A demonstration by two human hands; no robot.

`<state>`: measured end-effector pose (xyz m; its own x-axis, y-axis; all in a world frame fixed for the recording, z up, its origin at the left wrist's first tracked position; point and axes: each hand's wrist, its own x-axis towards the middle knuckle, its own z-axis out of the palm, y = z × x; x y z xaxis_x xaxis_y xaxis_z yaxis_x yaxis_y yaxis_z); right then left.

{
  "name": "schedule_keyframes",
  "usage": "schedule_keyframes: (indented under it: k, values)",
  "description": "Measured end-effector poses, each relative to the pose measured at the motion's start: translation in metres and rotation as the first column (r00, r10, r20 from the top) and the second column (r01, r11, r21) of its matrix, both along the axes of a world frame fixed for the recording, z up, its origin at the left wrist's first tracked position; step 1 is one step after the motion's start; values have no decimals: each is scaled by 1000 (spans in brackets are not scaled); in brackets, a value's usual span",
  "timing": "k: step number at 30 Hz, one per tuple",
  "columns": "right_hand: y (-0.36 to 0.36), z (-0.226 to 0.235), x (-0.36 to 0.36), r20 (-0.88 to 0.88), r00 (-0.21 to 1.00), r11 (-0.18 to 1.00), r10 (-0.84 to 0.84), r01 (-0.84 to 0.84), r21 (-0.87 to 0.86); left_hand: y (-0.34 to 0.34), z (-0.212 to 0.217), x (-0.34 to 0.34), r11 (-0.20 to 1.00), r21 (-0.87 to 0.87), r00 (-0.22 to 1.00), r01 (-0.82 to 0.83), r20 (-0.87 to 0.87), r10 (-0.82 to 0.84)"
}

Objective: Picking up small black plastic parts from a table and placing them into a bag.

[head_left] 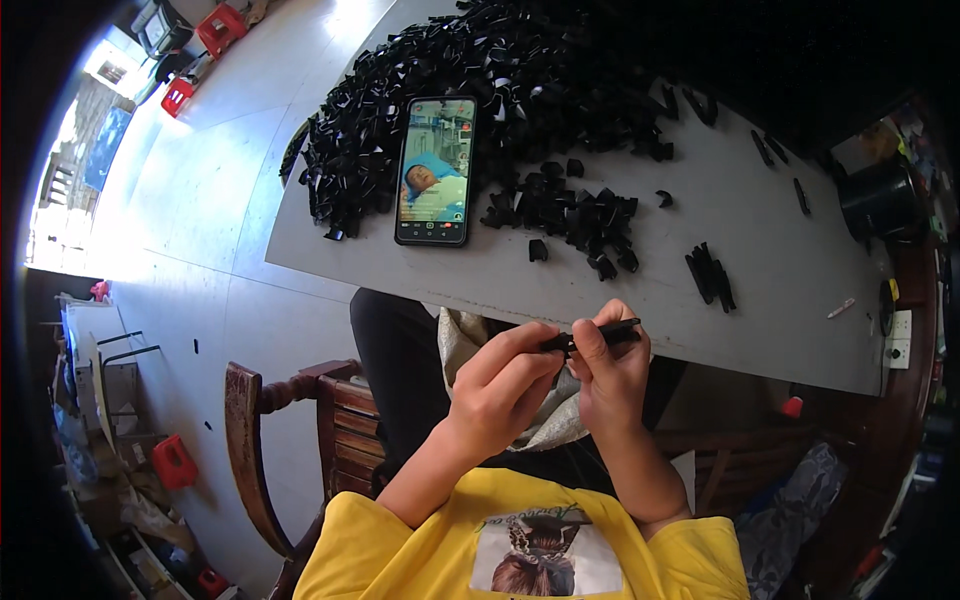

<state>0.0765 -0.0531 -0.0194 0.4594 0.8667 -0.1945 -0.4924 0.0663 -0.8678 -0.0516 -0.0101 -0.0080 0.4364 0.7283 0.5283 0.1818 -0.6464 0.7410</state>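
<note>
Left hand [500, 385]: closed in a pinch on the near end of a slim black plastic strip [592, 337], thumb and forefinger meeting at its tip, apparently so the end can be pressed or fitted against the other hand's grip

Right hand [607, 372]: curled into a narrow fist round the middle of the same strip, thumb on top; the free end sticks out toward 3 o'clock past the knuckles

Strip: held level just off the near table edge, above the lap, at about 6 o'clock from the phone; thin, straight, matt black, rigid by the look of it

Table [780, 290]: flat grey board, smooth and dull, its edges bowed by the lens

Large heap of black plastic pieces [480, 70]: at 12 o'clock from the hands, spilling across the far half of the board; small, angular, glossy in places, tangled loosely, probably stock kept within reach

Smaller cluster [570, 215]: just right of the phone, nearer the hands, pieces lying loose and touching

Bundle of strips [710, 272]: at 2 o'clock from the hands, several laid side by side, apart from the heaps, seemingly sorted

Smartphone [436, 170]: lies flat, screen up and lit, at 11 o'clock from the hands, resting against the heap's edge, turned to face the person

Wooden chair [300, 420]: dark, worn, curved arm, at 9 o'clock from the person

Yellow shirt [400, 550]: soft cotton with a printed panel, at the bottom edge

Black pot [880, 200]: round, at 2 o'clock beyond the table's right end
</note>
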Motion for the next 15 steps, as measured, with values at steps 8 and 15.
schedule_keyframes:
  k: [8, 15]
  values:
    - [-3, 12, 21, 91, 993, 997, 70, -73, 37, 7, 1, -10, 998, -43, 999, 41, 1, -41]
    - [-11, 39, 56, 985, -38, 908, 166, -384, -167, 12, 4, -21, 975, -112, 980, 192, -25, -196]
